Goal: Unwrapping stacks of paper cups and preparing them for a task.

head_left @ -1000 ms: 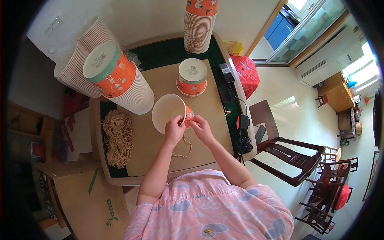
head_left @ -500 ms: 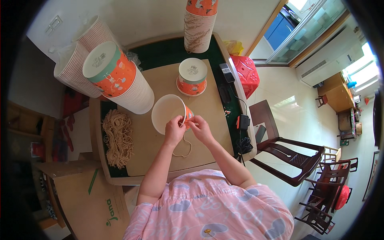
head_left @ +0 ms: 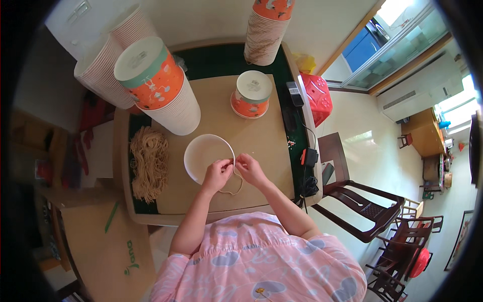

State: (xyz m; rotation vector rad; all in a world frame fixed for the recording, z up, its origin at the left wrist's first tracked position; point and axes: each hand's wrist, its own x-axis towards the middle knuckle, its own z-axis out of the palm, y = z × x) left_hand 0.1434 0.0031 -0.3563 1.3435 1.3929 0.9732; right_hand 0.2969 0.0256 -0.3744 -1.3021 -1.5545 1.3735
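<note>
A white-lined paper bucket (head_left: 202, 157) stands on the brown board with its mouth toward me. At its right rim, my left hand (head_left: 218, 174) is closed, its thumb and fingers pinching the edge. Close beside it, my right hand (head_left: 250, 169) is pinched shut at the same rim. A beige cord (head_left: 237, 189) hangs from between the hands and curls onto the board; its upper end is hidden by my fingers. Left of the bucket lies a bundle of beige cords (head_left: 149, 163). Behind it, an orange paper bucket (head_left: 253, 93) sits upside down.
A tall nested stack of paper buckets (head_left: 171, 95) leans at the back left, with more stacks (head_left: 100, 70) behind. Another stack (head_left: 266, 35) stands at the back edge. Along the table's right side lie a black adapter (head_left: 309, 157) and cables. A dark wooden chair (head_left: 359, 201) is beyond.
The bucket has turned so its orange outside no longer shows beside my hands. Both hands remain pinched at the rim and sit slightly closer together. The whole view has shifted a little.
</note>
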